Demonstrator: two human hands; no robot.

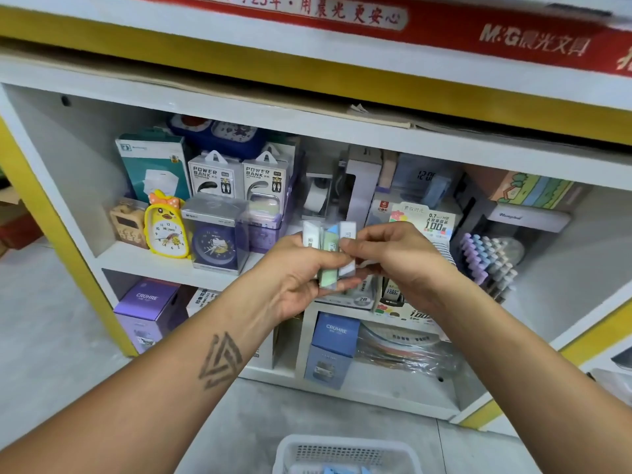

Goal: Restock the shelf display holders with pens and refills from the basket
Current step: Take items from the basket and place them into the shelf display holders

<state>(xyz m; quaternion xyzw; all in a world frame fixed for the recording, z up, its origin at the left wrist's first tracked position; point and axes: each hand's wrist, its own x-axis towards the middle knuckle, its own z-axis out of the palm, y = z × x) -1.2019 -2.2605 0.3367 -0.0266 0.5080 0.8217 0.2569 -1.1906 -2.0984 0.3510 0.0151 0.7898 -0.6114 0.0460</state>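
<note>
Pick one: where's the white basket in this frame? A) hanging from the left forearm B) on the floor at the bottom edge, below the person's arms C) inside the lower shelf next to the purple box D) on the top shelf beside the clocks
B. The white basket sits on the grey floor at the bottom edge of the view, below both arms, while the left hand and right hand hold small refill packs up in front of the shelf.

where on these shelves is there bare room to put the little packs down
Bare shelf shows left of the yellow duck clock, against the left wall. Another free patch lies right of the pastel pen rack, toward the yellow edge. The bottom shelf is bare below the blue CRUHRE box. The middle, behind both hands and the packs, is crowded.
</note>
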